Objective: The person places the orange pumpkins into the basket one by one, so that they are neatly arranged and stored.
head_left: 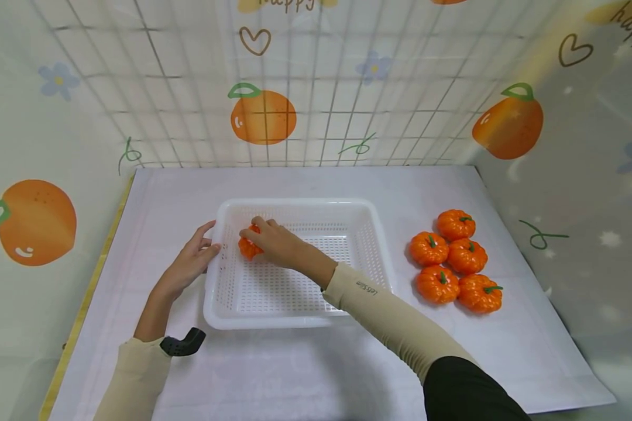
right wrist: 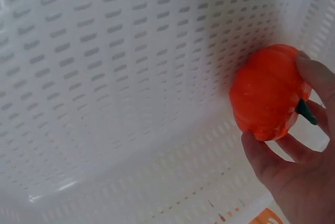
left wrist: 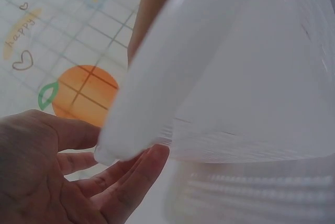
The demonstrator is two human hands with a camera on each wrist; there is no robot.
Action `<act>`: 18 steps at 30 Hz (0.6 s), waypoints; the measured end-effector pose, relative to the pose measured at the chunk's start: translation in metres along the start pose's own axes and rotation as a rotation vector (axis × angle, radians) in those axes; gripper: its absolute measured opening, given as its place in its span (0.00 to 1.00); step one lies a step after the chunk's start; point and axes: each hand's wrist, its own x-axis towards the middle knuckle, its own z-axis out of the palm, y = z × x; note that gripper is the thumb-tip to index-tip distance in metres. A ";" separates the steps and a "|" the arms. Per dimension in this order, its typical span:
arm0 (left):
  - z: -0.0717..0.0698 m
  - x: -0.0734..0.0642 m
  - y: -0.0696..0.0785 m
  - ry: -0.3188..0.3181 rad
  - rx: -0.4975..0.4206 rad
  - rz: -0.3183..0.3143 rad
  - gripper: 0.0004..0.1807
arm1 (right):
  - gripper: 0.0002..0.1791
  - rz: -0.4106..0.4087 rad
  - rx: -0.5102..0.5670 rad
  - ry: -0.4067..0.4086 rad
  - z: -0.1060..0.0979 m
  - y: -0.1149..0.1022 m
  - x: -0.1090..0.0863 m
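Note:
My right hand (head_left: 279, 244) reaches into a white plastic basket (head_left: 300, 323) and holds a small orange pumpkin (right wrist: 269, 93) near its left end. In the right wrist view, the thumb and fingers of that hand (right wrist: 301, 177) wrap around the pumpkin, whose green stem faces the palm. At the basket's left side, my left hand (head_left: 189, 263) grips the rim. The left wrist view shows the fingers of this hand (left wrist: 68, 177) under the basket's lip (left wrist: 125, 130), with the thumb against its outer side.
Several orange pumpkins (head_left: 467, 256) with green stems stand grouped on the white tabletop (head_left: 326, 374), right of the basket. A black device (head_left: 183, 342) is strapped at the left wrist. Printed curtains (head_left: 316, 76) and a wire grid enclose the table's back and sides.

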 end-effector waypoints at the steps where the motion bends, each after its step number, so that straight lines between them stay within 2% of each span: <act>1: 0.000 0.000 0.000 -0.001 0.002 -0.001 0.34 | 0.31 -0.003 -0.007 0.005 0.000 0.000 0.000; 7: 0.001 0.001 0.000 -0.006 0.002 -0.004 0.34 | 0.31 -0.009 -0.058 0.045 0.002 0.001 0.000; 14: 0.001 0.002 -0.002 -0.006 -0.004 -0.003 0.33 | 0.33 0.023 -0.108 0.042 -0.004 0.001 -0.001; 18: 0.001 0.002 -0.005 -0.007 -0.014 -0.012 0.33 | 0.31 -0.001 -0.154 0.095 -0.013 0.004 -0.007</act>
